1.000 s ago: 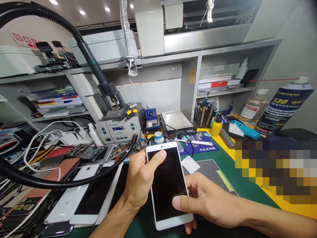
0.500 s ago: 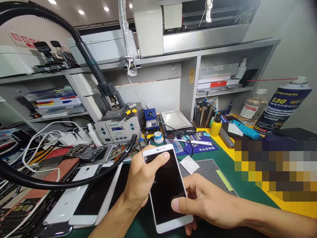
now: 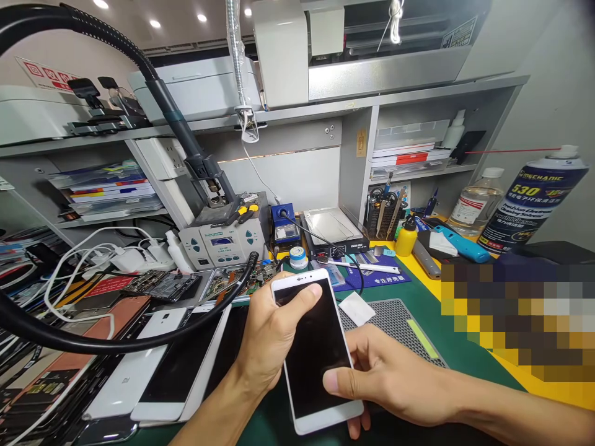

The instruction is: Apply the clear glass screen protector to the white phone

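Observation:
A white-framed smartphone (image 3: 309, 353) with a dark screen is held up over the green mat, tilted a little to the left. My left hand (image 3: 272, 328) grips its upper left side, the thumb lying across the top of the screen. Around the lower right edge is my right hand (image 3: 385, 375), its thumb resting on the lower part of the screen and its fingers behind the phone. The phone's back is hidden. Behind it on the mat lies a small white pad (image 3: 357, 308), partly over a grey perforated mat (image 3: 395, 322).
More phones, including a white one (image 3: 132, 365), lie at the left under a black hose (image 3: 116, 347). A hot-air station (image 3: 223, 238) stands behind. A spray can (image 3: 530, 204), a clear bottle (image 3: 476, 201) and a yellow bottle (image 3: 406, 237) stand at the right.
Both hands keep the same hold on the phone. The whole view has shifted very slightly, and a small light patch on the screen beside the left thumb no longer shows.

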### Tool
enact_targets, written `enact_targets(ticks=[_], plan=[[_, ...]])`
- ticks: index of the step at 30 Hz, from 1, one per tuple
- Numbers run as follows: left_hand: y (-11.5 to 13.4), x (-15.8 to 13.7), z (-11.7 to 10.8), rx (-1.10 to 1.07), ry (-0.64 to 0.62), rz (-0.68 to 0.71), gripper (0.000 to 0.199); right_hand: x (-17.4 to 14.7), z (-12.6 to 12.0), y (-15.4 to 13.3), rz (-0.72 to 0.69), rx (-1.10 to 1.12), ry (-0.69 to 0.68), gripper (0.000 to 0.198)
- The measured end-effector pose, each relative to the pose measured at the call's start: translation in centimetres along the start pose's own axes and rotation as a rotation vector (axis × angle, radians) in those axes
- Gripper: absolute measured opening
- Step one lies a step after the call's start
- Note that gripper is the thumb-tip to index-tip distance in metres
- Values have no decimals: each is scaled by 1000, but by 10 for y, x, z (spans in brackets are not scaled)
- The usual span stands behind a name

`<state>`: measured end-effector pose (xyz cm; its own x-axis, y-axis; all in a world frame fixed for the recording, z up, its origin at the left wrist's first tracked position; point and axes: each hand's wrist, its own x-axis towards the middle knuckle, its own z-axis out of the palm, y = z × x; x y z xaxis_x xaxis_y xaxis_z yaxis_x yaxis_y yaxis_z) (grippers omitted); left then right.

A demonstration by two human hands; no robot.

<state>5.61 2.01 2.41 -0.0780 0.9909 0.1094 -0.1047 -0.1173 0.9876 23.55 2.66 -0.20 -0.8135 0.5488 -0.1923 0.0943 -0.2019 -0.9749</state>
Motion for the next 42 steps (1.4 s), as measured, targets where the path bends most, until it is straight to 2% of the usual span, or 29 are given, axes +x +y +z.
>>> enact_targets(ticks=[7, 17, 36, 42], plan=[[5, 0, 3, -155, -61, -96, 23, 1, -1, 1, 10, 36, -7, 52], [1, 1, 0, -110, -57, -38, 22, 0, 0, 3, 5, 1, -14, 48], [3, 1, 1, -97, -85, -16, 21, 1, -1, 2, 16, 5, -18, 45], [1, 1, -2, -232, -124, -79, 18, 0, -1, 3, 2, 25, -29, 46]])
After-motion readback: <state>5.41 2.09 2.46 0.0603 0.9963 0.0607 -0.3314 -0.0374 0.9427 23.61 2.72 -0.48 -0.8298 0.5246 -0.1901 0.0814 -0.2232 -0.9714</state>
